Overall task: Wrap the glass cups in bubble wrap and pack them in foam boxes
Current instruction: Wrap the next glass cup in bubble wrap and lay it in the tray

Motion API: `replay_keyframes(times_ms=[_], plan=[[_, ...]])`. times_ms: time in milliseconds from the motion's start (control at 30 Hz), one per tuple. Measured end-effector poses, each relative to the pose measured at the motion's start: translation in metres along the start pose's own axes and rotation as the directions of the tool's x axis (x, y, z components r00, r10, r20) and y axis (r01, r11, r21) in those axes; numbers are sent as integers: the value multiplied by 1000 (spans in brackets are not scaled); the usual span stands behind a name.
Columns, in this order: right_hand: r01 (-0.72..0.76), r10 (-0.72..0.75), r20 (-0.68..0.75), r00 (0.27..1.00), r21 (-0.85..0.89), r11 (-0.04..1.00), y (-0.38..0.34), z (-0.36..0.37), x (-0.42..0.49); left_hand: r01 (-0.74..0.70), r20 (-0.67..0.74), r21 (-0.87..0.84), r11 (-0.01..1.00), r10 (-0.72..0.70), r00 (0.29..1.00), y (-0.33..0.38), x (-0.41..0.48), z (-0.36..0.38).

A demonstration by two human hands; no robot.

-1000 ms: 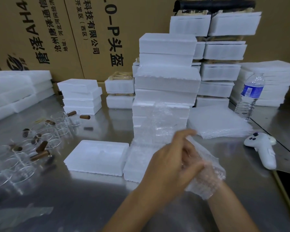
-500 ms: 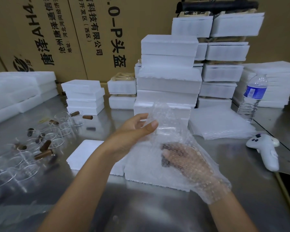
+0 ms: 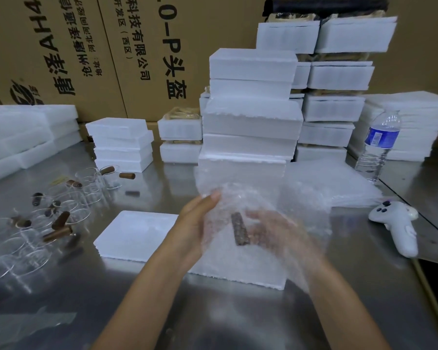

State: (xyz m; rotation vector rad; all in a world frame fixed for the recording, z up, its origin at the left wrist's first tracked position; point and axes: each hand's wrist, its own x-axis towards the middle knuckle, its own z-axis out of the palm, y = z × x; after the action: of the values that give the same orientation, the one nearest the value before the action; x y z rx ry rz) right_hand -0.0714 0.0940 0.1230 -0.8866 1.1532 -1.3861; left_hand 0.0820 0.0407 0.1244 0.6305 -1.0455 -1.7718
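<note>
Both forearms reach in from the bottom edge and converge toward the centre. The left hand (image 3: 196, 223) stands on edge with its palm turned right and its thumb (image 3: 214, 197) raised against the wrap (image 3: 240, 198). It grips the sheet, and its fingers are hidden behind it. The right hand (image 3: 271, 227) lies under the wrap, blurred, with fingers pointing left toward the left palm. Whether they curl cannot be told. The two hands are near each other.

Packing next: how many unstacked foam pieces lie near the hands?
2: the left foam piece beside the left hand; the right foam piece beneath the bubble wrap, partly hidden.
</note>
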Motion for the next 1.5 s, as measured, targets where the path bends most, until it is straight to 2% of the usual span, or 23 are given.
replay_keyframes(times_ms=[67, 100, 167, 200, 233, 267, 300, 367, 433, 500, 600, 667, 767, 900, 1000, 1067, 1200, 1300, 1500], plan=[[159, -140, -168, 976, 103, 982, -2, -8, 1, -37, -1, -235, 971, 37, 999, -3, -3, -9], [266, -232, -300, 925, 76, 961, -2, -14, 3, -65, -23, -326, 943, 61, 998, -5, -3, -15], [460, -401, -513, 759, -13, 888, -1, -20, 5, -152, -63, -414, 898, 138, 988, -9, -2, -21], [508, -436, -564, 701, -34, 861, 2, -21, 5, -184, -69, -442, 878, 171, 983, -10, -1, -22], [508, -442, -584, 681, -57, 859, 4, -17, 5, -202, -67, -470, 859, 193, 979, -11, -1, -22], [488, -435, -552, 711, -58, 871, 7, -12, 6, -206, -65, -495, 844, 201, 977, -11, 0, -21], [455, -421, -474, 773, -49, 889, 11, -6, 5, -206, -65, -516, 831, 202, 977, -11, 1, -21], [381, -377, -244, 893, -33, 924, 19, 4, 6, -194, -46, -550, 812, 202, 978, -12, 2, -21], [352, -360, -32, 932, -148, 924, 25, 11, 5, -178, -5, -557, 811, 212, 977, -15, 1, -18], [372, -365, 73, 928, -209, 905, 29, 13, 2, -157, 49, -525, 836, 214, 976, -21, -1, -13], [435, -437, -3, 900, -93, 896, 28, 11, 1, -134, 99, -468, 873, 203, 974, -27, -5, -7], [470, -470, -84, 879, -22, 882, 23, 8, 2, -138, 62, -453, 881, 185, 981, -29, -5, -6], [497, -493, -157, 856, -13, 868, 20, 4, 5, -160, 32, -389, 907, 187, 982, -31, -6, -7], [482, -456, -268, 849, 37, 875, 21, 0, 8, -209, 50, -195, 958, 222, 974, -35, -8, -8], [468, -435, -269, 859, 68, 881, 21, -3, 8, -243, 3, -19, 970, 243, 970, -38, -7, -9], [484, -454, -269, 849, 53, 874, 19, -5, 7, -255, -23, 53, 965, 257, 966, -39, -7, -10], [535, -503, -319, 803, 15, 845, 17, -5, 6, -297, -57, 42, 954, 299, 952, -38, -6, -17], [549, -526, -343, 778, -37, 835, 19, -3, 6, -322, -94, 117, 940, 333, 938, -38, -6, -18], [541, -533, -354, 769, -84, 837, 19, -4, 6, -308, -64, 288, 907, 339, 938, -36, -8, -22]])
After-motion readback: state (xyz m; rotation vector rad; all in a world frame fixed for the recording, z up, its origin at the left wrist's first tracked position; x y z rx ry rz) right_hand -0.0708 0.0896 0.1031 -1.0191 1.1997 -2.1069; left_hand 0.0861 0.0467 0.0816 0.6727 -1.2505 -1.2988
